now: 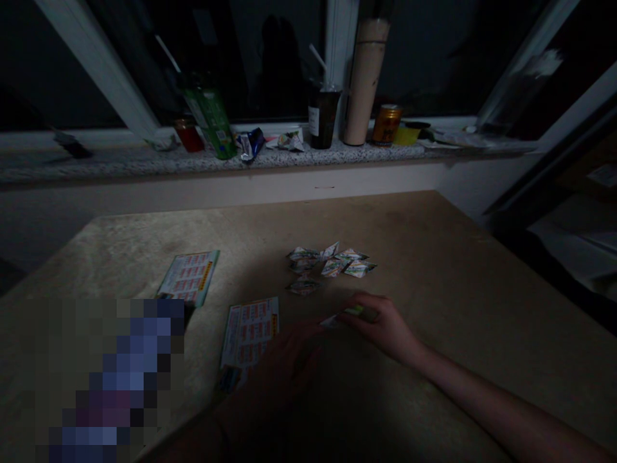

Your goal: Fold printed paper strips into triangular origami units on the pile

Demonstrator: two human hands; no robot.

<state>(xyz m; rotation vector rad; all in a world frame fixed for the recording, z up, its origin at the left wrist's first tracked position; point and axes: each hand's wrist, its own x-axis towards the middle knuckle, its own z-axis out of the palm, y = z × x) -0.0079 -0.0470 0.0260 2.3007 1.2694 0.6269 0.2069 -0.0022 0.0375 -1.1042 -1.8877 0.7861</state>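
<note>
My right hand (383,321) pinches a small folded paper piece (354,310), white with a green patch, just above the table. In deep shadow, my left hand (289,363) reaches from the lower left with fingers stretched toward the left tip of that piece and thumb apart. Whether its fingertips touch the paper is too dark to tell. Partly under the left hand and wrist lies a printed leaflet (250,331) with red blocks of text. Beyond my hands, several pointed folded paper pieces (332,267) sit in a loose cluster, with one (303,286) nearer me.
Another leaflet (190,276) lies farther left, beside a blurred-out patch. The tan table (414,238) ends at a wall below a speckled windowsill (284,156). On the sill stand a green bottle (212,122), a dark cup (322,119), a tall flask (366,83) and an orange can (387,125).
</note>
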